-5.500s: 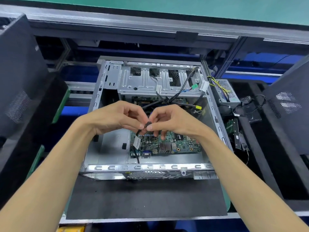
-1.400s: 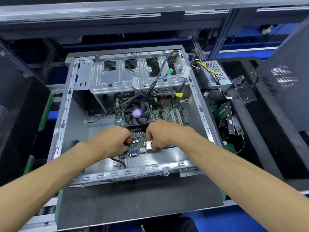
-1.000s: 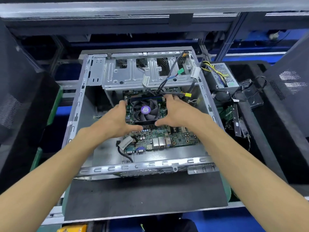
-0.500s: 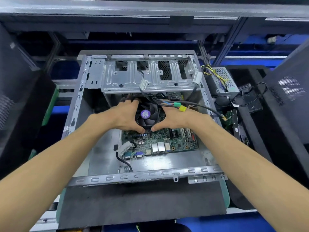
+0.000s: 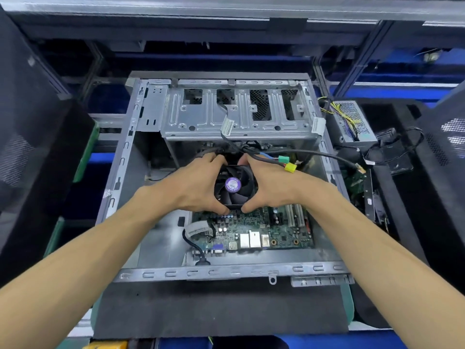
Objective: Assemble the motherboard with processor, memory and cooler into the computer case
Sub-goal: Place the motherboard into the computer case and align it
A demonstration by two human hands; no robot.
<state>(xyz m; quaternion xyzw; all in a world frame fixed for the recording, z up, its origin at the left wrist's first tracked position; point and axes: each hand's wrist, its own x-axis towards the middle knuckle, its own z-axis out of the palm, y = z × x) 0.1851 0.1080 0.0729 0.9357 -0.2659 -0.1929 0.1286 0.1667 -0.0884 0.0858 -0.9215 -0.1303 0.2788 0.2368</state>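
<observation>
Head view: computer case lies open on its side, motherboard inside on its floor, far edge under the drive cage. Risks: loose cables draped over the right hand could get trapped under the board; hard shoving could flex it. Left hand and right hand each curl round the cooler, thumbs near, fingers far.
</observation>
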